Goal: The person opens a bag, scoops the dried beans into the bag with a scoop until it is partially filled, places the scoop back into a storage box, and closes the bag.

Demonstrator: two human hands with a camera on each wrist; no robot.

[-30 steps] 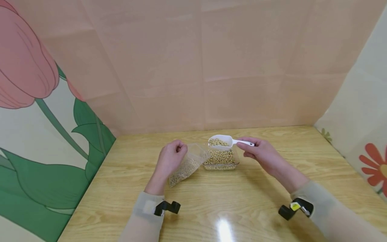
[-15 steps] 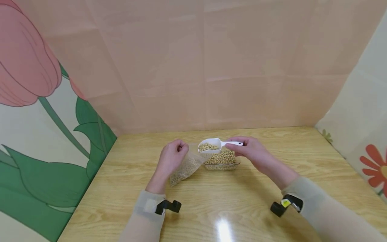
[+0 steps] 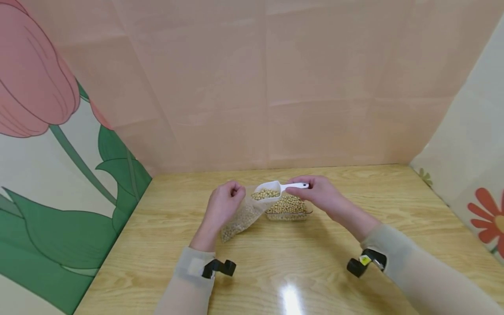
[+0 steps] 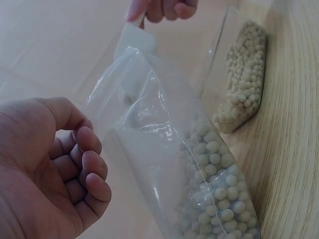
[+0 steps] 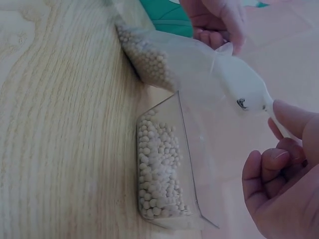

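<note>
My left hand [image 3: 225,202] pinches the top edge of a clear plastic bag [image 4: 149,134], its lower part filled with pale round beans [image 4: 227,199]. In my right hand [image 3: 320,197], thumb and fingers pinch the handle of a white scoop [image 3: 278,189]. Beans lie heaped in the scoop's bowl. In the left wrist view the bowl shows through the bag's film at its mouth; the right wrist view has the scoop's front end [image 5: 239,82] at the bag's opening, close to the left fingers. A clear rectangular container [image 5: 184,129] of the same beans stands just below the scoop.
Everything stands on a wood-grain table [image 3: 252,267]. Behind it hangs a pinkish backdrop [image 3: 260,87]. A panel with a printed tulip [image 3: 35,74] borders the left side, and one with a red flower [image 3: 490,214] the right. Wrist cameras [image 3: 220,267] are strapped to both forearms.
My right hand has moved left with the loaded scoop, from above the container to the bag's mouth. The left hand and the bag have stayed nearly in place.
</note>
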